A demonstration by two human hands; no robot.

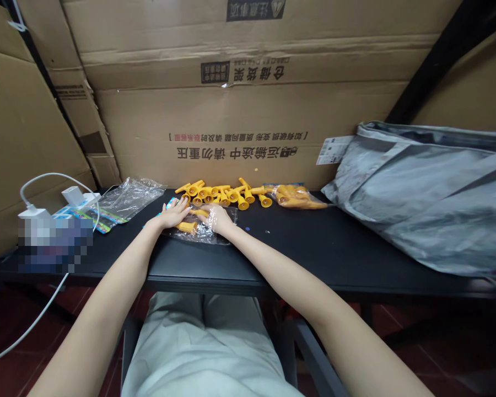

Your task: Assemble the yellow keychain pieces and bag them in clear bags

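A clear plastic bag [209, 236] lies on the black table with a yellow horn-shaped plastic piece [187, 227] inside it. My left hand [174, 214] rests on the bag's left side, fingers stretched out and lying fairly flat. At the bag's right side, my right hand [219, 218] has its fingers closed on another yellow horn-shaped piece [199, 213]. Shiny film covers part of that hand; I cannot tell how far it reaches into the bag. Just behind both hands is a loose pile of yellow horn-shaped pieces [242, 204], their flared ends mostly facing me.
A filled bag of yellow pieces [295, 197] lies right of the pile. Flat clear bags [128, 201] with coloured headers lie left, near white chargers and a cable [35, 218]. A large grey bag [430, 204] occupies the right. Cardboard [240, 116] walls the back.
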